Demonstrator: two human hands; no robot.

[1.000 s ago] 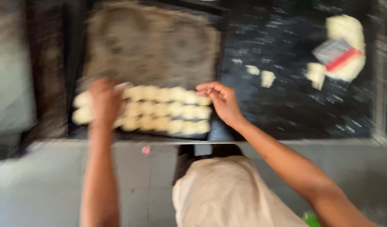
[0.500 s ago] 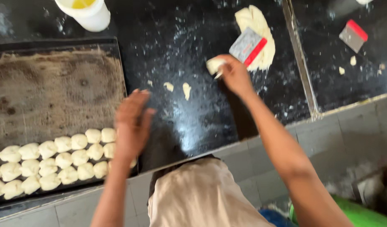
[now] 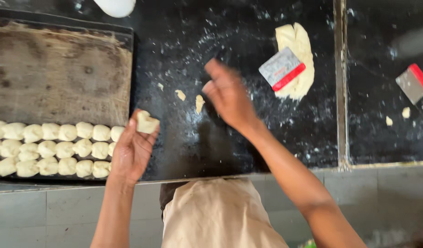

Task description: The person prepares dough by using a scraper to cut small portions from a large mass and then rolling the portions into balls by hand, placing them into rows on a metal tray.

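Note:
My left hand (image 3: 131, 149) holds a small pale dough piece (image 3: 146, 122) at its fingertips, beside the right edge of a dark baking tray (image 3: 60, 69). Rows of small dough balls (image 3: 55, 149) fill the near part of that tray. My right hand (image 3: 227, 94) hovers blurred over the floured black counter (image 3: 184, 151), fingers loosely apart and nothing seen in it. Two small dough scraps (image 3: 189, 98) lie just left of it. A slab of dough (image 3: 296, 59) lies farther right with a grey scraper with a red edge (image 3: 282, 69) on it.
A white container (image 3: 115, 5) stands at the top edge. A metal divider (image 3: 341, 82) separates a second black counter, where another red-edged scraper (image 3: 414, 82) and dough bits (image 3: 397, 117) lie. A grey tiled ledge (image 3: 46, 206) runs along the front.
My right hand has come back left from the dough slab. A dough piece now sits in my left hand, raised near the tray's edge. The camera view steadied and shifted slightly.

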